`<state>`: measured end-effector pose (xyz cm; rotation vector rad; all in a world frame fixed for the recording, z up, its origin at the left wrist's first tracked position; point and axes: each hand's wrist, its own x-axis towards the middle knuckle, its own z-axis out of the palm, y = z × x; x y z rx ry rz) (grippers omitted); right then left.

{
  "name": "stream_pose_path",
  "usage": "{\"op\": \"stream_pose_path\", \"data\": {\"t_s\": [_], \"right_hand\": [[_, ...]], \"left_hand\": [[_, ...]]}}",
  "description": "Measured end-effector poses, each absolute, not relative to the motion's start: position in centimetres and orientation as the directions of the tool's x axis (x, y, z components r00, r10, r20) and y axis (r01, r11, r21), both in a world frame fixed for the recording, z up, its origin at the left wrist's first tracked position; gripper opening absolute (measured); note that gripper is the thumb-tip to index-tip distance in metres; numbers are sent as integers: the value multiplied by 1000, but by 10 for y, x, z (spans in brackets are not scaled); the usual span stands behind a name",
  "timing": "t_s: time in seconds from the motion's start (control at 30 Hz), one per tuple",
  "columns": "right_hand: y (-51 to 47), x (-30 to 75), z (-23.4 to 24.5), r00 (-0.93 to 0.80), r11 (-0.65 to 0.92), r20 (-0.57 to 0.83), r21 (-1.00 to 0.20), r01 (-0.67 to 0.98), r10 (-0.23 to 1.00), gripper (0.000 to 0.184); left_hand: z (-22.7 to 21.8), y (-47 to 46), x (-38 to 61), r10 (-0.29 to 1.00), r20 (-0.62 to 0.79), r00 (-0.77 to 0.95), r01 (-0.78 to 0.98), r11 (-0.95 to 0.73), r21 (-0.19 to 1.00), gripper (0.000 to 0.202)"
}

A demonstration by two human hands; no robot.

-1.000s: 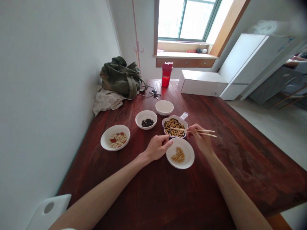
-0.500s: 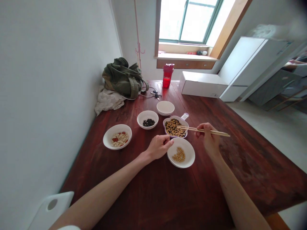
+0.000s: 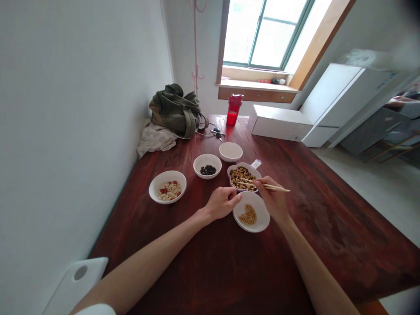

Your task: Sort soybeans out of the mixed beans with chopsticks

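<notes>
My right hand (image 3: 274,202) pinches a pair of wooden chopsticks (image 3: 278,188), whose tips reach into a purple-rimmed, scalloped dish (image 3: 256,164) of mixed black and yellow beans. I cannot make out a bean between the tips. At the left rim of a white bowl (image 3: 263,218) holding yellow soybeans, my left hand (image 3: 222,203) has its fingers curled and its thumb on the rim. This bowl stands just in front of the scalloped dish.
To the left are white bowls with black beans (image 3: 199,169) and with peanut-like pieces (image 3: 155,188). A white bowl (image 3: 231,152) with nothing visible inside stands behind. Farther back are a green bag (image 3: 175,109), keys (image 3: 219,134), a red shaker bottle (image 3: 234,110) and a white box (image 3: 280,122).
My right hand has moved left, closer to the scalloped dish, and the chopsticks' tips now sit lower among the beans. My left hand stays at the bowl's rim. The whole view has shifted slightly.
</notes>
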<state>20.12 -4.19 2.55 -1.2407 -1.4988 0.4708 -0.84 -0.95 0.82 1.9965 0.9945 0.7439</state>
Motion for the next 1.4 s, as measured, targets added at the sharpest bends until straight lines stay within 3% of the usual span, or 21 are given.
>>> {"op": "stream_pose_path", "data": {"t_s": [0.17, 0.37, 0.53, 1.1, 1.4], "right_hand": [[-38, 210, 21, 167, 396, 529, -777, 490, 832, 30], [-36, 212, 18, 205, 405, 512, -821, 401, 834, 31], [-37, 218, 22, 261, 394, 543, -798, 456, 798, 32], [-31, 220, 9, 174, 392, 559, -739, 548, 810, 26], [-28, 223, 4, 235, 378, 531, -792, 479, 814, 27]], "left_hand": [[8, -9, -8, 836, 155, 527, 392, -400, 828, 42], [8, -8, -8, 837, 153, 525, 391, -398, 830, 42], [8, -8, -9, 837, 156, 524, 389, -398, 831, 42], [9, -9, -9, 834, 150, 531, 406, -406, 819, 43], [8, -9, -8, 833, 148, 533, 400, -402, 824, 42]]}}
